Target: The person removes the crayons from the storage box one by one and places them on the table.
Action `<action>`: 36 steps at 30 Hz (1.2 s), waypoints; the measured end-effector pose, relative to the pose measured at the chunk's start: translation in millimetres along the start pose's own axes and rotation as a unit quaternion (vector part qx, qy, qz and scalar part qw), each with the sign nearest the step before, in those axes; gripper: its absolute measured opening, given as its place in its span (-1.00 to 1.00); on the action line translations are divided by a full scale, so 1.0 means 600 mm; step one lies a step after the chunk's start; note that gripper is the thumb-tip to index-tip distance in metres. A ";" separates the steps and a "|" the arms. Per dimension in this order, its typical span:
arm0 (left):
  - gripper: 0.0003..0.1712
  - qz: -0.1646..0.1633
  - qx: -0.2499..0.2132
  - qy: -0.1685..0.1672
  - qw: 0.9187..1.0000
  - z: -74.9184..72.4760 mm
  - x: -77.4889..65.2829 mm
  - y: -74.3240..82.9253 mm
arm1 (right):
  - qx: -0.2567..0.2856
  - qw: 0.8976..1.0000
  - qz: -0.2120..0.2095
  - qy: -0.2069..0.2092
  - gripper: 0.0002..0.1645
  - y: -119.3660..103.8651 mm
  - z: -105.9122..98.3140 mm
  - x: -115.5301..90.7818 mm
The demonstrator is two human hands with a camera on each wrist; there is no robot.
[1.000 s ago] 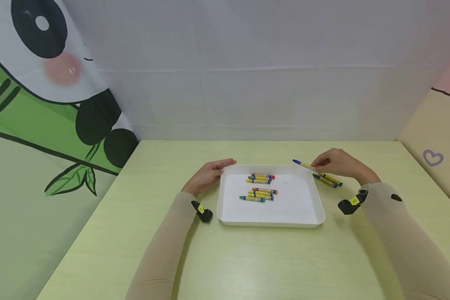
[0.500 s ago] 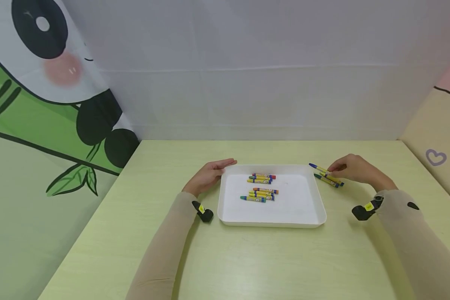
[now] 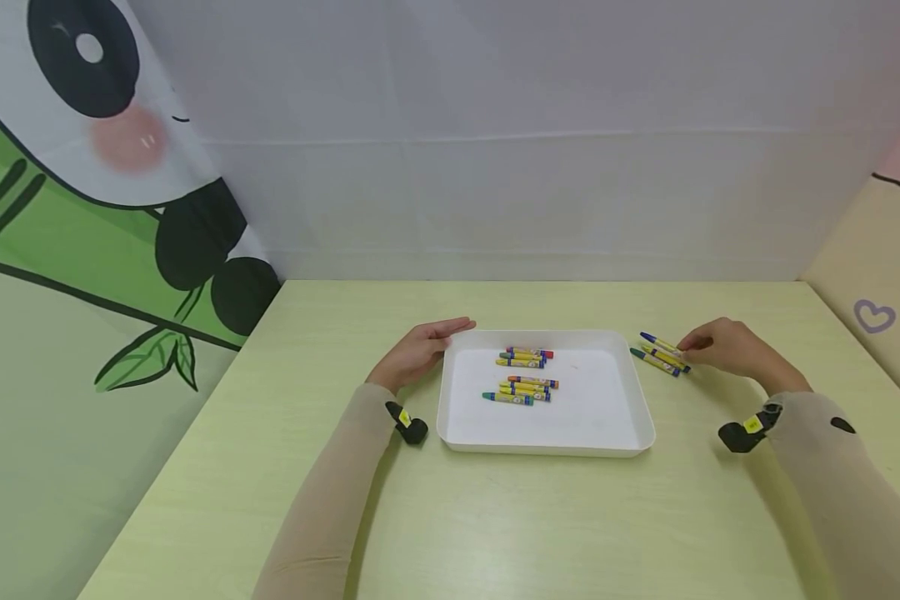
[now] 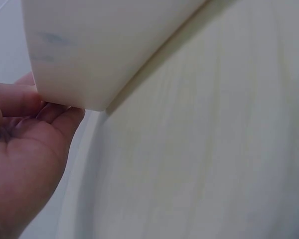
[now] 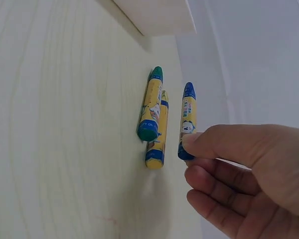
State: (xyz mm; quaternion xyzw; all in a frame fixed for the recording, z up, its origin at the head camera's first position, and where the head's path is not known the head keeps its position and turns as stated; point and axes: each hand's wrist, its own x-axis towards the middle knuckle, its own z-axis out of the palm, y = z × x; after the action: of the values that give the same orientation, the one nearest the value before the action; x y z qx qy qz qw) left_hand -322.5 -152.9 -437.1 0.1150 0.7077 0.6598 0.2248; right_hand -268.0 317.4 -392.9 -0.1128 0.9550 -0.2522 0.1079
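The right hand (image 3: 731, 348) pinches a blue crayon (image 5: 188, 112) by its rear end between thumb and fingers, its tip pointing toward the tray side. Right beside it on the table lie a green crayon (image 5: 152, 104) and a yellow crayon (image 5: 156, 153), close together and slanted alike. A white rectangular tray (image 3: 570, 427) stands to the left of these. At the tray's far left corner is the left hand (image 3: 412, 357), its thumb at the rim and its fingers along the outside of the far wall.
Inside the tray, several crayons lie in two groups, an upper one with a red crayon (image 3: 546, 354) and a lower one with a green-tipped crayon (image 3: 507, 399). The pale wooden table (image 3: 495, 521) meets a white cloth backdrop (image 3: 525, 208) behind.
The right hand has moved right and toward the person with the blue crayon, bringing it from beside the tray's far right corner to alongside the other two crayons. The left hand stays at the tray.
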 end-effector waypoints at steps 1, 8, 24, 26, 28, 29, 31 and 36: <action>-0.46 0.000 0.000 0.000 1.000 0.000 0.000 0.000 | -0.001 1.000 0.000 0.000 -0.65 0.002 0.000 -0.001; -0.46 0.001 -0.004 -0.001 1.000 -0.001 0.000 -0.001 | -0.013 1.000 -0.002 0.001 -0.69 0.013 0.000 -0.007; -0.46 0.005 0.001 0.000 1.000 0.000 0.001 -0.002 | -0.019 1.000 0.014 -0.015 -0.72 0.037 0.006 -0.010; -0.46 0.003 0.000 0.002 1.000 0.000 0.001 -0.002 | -0.019 1.000 0.016 -0.015 -0.72 0.039 0.006 -0.010; -0.46 0.002 -0.001 0.004 1.000 0.001 0.001 -0.002 | -0.019 1.000 0.017 -0.015 -0.71 0.039 0.006 -0.010; -0.46 0.002 -0.001 0.003 1.000 0.001 0.001 -0.002 | -0.019 1.000 0.018 -0.014 -0.71 0.039 0.006 -0.010; -0.46 0.002 0.000 0.003 1.000 0.001 0.001 -0.002 | -0.020 1.000 0.019 -0.013 -0.71 0.039 0.005 -0.010; -0.46 0.001 0.002 0.002 1.000 0.000 0.003 -0.002 | -0.014 1.000 0.016 -0.012 -0.69 0.036 0.002 -0.012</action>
State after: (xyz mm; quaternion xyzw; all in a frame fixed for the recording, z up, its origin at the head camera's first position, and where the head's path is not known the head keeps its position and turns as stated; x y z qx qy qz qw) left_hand -323.9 -152.2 -438.6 0.1151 0.7093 0.6589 0.2228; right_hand -264.3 337.1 -404.2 -0.1015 0.9588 -0.2357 0.1215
